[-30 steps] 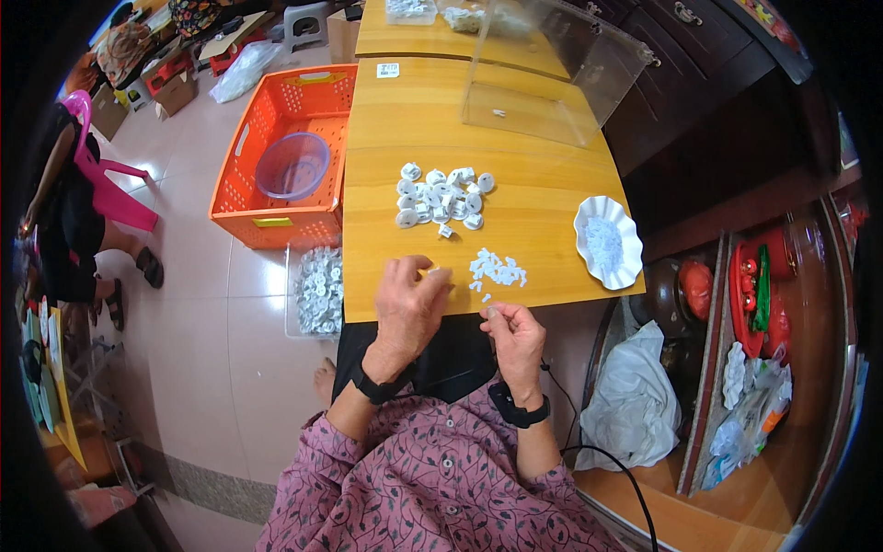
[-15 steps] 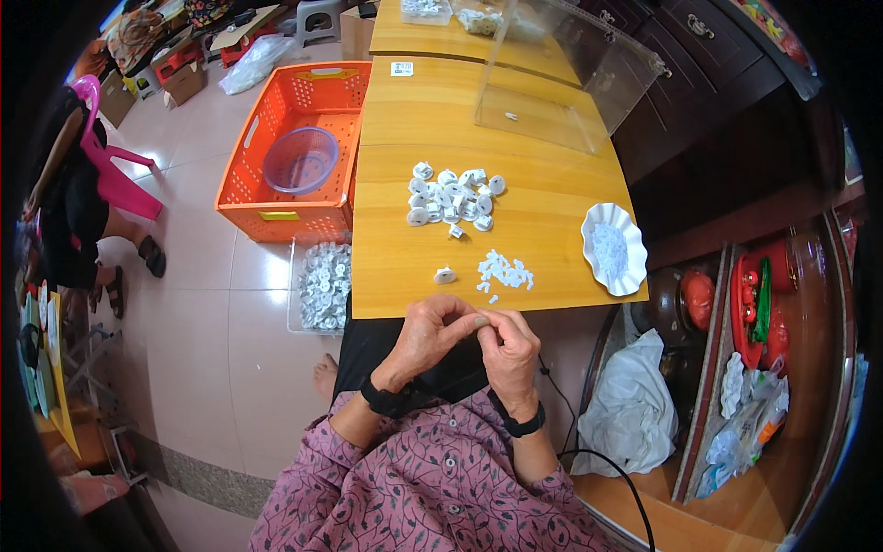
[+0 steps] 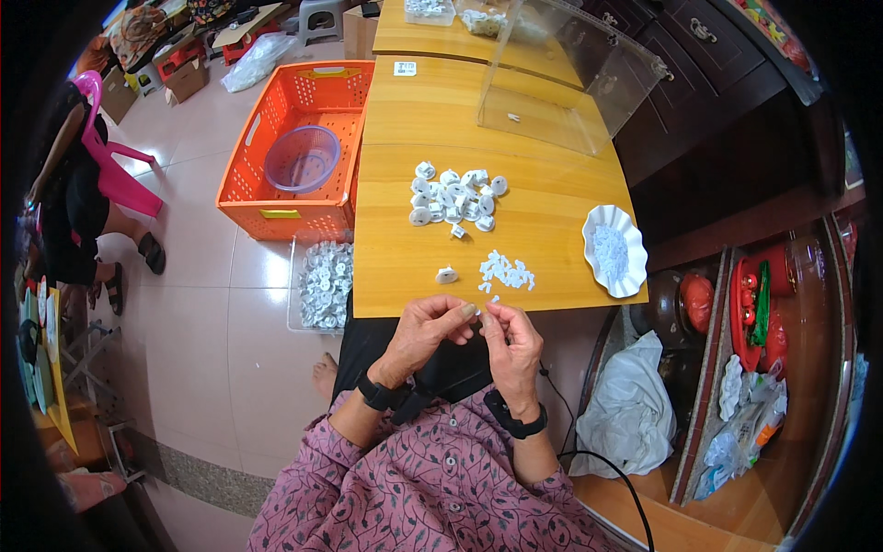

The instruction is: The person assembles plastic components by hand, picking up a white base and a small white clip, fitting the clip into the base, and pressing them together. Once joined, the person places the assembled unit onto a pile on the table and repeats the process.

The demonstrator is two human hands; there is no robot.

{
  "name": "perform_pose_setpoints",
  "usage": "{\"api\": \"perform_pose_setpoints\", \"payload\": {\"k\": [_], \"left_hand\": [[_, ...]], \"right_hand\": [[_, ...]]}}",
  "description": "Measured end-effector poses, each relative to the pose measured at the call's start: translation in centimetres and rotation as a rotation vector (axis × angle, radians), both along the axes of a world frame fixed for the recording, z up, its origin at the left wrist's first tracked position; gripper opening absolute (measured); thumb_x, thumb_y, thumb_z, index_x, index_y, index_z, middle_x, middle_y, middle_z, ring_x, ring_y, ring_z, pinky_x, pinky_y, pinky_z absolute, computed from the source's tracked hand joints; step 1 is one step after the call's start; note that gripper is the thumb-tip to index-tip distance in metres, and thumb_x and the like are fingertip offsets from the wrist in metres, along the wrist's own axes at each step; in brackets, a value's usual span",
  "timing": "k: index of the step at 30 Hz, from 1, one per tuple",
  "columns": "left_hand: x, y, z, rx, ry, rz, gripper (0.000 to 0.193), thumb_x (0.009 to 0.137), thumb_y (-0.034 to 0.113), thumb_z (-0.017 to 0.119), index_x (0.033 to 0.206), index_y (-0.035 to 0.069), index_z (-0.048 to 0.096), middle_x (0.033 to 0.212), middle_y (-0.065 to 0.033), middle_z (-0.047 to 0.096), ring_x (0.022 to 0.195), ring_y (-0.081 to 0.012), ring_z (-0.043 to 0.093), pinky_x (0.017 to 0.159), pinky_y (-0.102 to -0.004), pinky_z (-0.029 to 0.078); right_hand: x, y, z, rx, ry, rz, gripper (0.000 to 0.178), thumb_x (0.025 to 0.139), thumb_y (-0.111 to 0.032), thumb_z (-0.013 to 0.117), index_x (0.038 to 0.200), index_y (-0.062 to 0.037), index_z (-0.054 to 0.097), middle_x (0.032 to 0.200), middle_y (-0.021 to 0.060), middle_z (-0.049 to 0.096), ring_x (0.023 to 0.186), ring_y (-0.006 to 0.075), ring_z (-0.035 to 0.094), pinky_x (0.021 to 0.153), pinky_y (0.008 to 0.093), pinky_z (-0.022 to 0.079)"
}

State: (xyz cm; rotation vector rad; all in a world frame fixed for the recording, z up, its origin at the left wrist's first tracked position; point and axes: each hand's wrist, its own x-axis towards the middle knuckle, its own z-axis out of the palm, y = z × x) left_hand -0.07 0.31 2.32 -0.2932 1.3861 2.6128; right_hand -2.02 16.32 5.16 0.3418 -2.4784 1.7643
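Note:
At the near edge of the table, my left hand (image 3: 423, 339) pinches a small white plastic piece (image 3: 477, 312) between thumb and forefinger. My right hand (image 3: 513, 354) is also closed in a pinch right beside it; what its fingertips hold, if anything, is too small to tell. Just beyond my hands lies a loose pile of small white plastic pieces (image 3: 504, 270). One round white plastic part with a raised block (image 3: 446, 275) sits alone to the left of it. Farther back, several similar round parts (image 3: 454, 197) are heaped together.
A white scalloped dish (image 3: 637, 270) of tiny translucent pieces stands at the table's right edge. A clear plastic box (image 3: 543, 101) is at the back. On the left floor are an orange crate (image 3: 285, 221) holding a purple bowl (image 3: 302, 159) and a clear bin of white parts (image 3: 324, 287).
My fingertips have drawn slightly apart, and a small white piece now shows between them. The piles on the table look the same.

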Motion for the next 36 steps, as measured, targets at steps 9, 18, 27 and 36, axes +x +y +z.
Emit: {"api": "perform_pose_setpoints", "payload": {"k": [9,18,27,36], "left_hand": [[0.1,-0.1,-0.7,-0.095,0.064,-0.033,0.019,0.101,0.018,0.065,0.102,0.000,0.071,0.085,-0.0047,0.071,0.073,-0.0097,0.066,0.067,-0.0236,0.056],[-0.7,-1.2,-0.1,-0.843,0.199,0.352,0.016,0.097,0.013,0.067,0.106,0.000,0.066,0.087,-0.0088,0.065,0.070,-0.0159,0.065,0.063,-0.0263,0.053],[-2.7,-1.4,-0.9,-1.428,0.516,0.404,0.030,0.081,0.004,0.073,0.110,0.001,0.065,0.101,-0.0139,0.061,0.095,-0.0356,0.061,0.079,-0.0441,0.052],[-1.2,-0.7,-0.1,-0.675,0.220,0.239,0.015,0.091,0.003,0.071,0.103,-0.001,0.063,0.093,-0.0083,0.069,0.082,-0.0168,0.069,0.068,-0.0292,0.056]], "right_hand": [[0.0,-0.5,0.7,0.047,-0.034,0.042,0.008,0.095,-0.007,0.068,0.096,0.0014,0.067,0.086,0.0056,0.066,0.069,0.0109,0.061,0.063,0.0265,0.050],[-0.5,0.4,-1.5,-0.009,-0.099,-0.043,0.011,0.095,-0.009,0.067,0.092,0.0006,0.063,0.077,0.0035,0.064,0.067,0.0084,0.056,0.060,0.0274,0.048],[-0.3,0.5,-1.5,-0.084,-0.175,-0.054,0.010,0.094,-0.008,0.069,0.095,0.0015,0.065,0.079,0.0019,0.065,0.069,0.0074,0.056,0.063,0.0254,0.048],[0.0,0.2,-0.2,-0.055,-0.056,-0.031,0.008,0.091,-0.004,0.071,0.095,-0.0003,0.065,0.082,0.0049,0.065,0.070,0.0104,0.060,0.064,0.0266,0.050]]}}
